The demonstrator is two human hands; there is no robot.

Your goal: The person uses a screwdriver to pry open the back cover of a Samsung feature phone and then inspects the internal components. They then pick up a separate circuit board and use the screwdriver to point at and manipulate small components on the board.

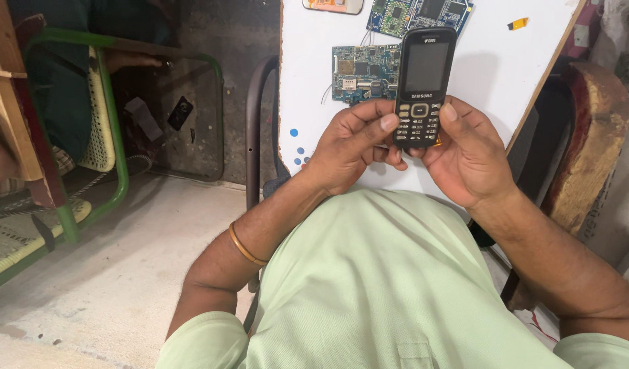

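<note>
I've got both hands clamped on the black keypad phone [422, 85], left hand [348, 147] and right hand [468, 154], thumbs on keys, above the white desk [492, 61].

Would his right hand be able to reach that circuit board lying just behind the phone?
Probably yes: the circuit board lies bare on the white table, but the right hand holds the black keypad phone.
</note>
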